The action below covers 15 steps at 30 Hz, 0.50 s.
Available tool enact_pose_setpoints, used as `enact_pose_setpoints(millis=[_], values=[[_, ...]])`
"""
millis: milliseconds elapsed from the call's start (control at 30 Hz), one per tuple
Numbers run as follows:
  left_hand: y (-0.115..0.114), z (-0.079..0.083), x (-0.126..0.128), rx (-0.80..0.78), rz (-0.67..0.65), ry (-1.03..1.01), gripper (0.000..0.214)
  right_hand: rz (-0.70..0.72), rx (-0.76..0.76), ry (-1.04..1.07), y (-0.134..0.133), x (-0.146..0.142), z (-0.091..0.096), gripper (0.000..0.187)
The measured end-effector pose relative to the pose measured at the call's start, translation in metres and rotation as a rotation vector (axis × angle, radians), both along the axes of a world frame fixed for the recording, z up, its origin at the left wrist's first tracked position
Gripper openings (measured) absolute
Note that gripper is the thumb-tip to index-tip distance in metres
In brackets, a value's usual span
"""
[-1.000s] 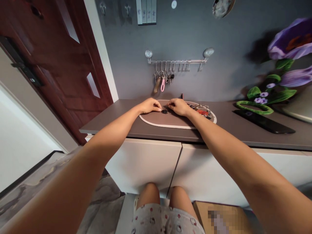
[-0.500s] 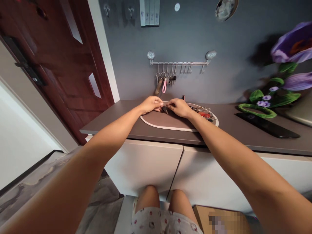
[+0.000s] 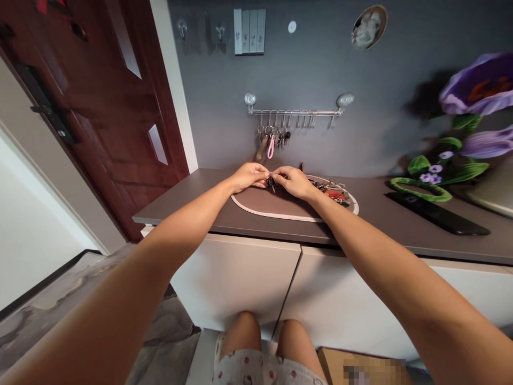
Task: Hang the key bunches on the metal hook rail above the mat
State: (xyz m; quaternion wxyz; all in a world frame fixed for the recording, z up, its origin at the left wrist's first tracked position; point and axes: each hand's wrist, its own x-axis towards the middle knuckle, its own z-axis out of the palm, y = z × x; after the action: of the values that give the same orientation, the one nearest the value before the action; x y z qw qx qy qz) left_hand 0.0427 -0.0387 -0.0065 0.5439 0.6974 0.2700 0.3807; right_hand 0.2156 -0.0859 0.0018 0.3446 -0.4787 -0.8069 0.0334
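Over the brown mat (image 3: 276, 208) on the counter, my two hands meet fingertip to fingertip. My left hand (image 3: 250, 177) pinches a small dark key (image 3: 271, 182) from the left. My right hand (image 3: 292, 181) is closed on the same key from the right; the fingers hide part of it, and any ring on it is too small to make out. A pile of keys (image 3: 336, 193) with a red piece among them lies on the mat beside my right wrist. Behind my hands, several keys and a pink loop (image 3: 271, 147) hang from the wall hook rail (image 3: 296, 113).
A black phone-like slab (image 3: 438, 214) and a green ring-shaped stem (image 3: 420, 190) lie at the right, near large purple flowers (image 3: 476, 91). White cabinet doors (image 3: 240, 278) are below the counter (image 3: 176, 200). A dark red door (image 3: 116, 133) stands left; a cardboard box (image 3: 340, 366) is on the floor.
The view has tilted up slightly, so everything sits lower. My right fingertips have come closer to my left ones, and both hands stay on the key.
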Motion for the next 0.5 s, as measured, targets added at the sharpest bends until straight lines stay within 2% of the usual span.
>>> enact_pose_setpoints(millis=[333, 500], values=[[-0.0016, 0.0001, -0.0006, 0.012, -0.013, 0.019, 0.024, -0.021, -0.033, 0.050, 0.0015, 0.0012, -0.0012, 0.022], [0.0011, -0.0026, -0.0011, 0.004, -0.056, 0.000, 0.027, -0.023, -0.003, 0.072, 0.0025, 0.0033, -0.0018, 0.021]])
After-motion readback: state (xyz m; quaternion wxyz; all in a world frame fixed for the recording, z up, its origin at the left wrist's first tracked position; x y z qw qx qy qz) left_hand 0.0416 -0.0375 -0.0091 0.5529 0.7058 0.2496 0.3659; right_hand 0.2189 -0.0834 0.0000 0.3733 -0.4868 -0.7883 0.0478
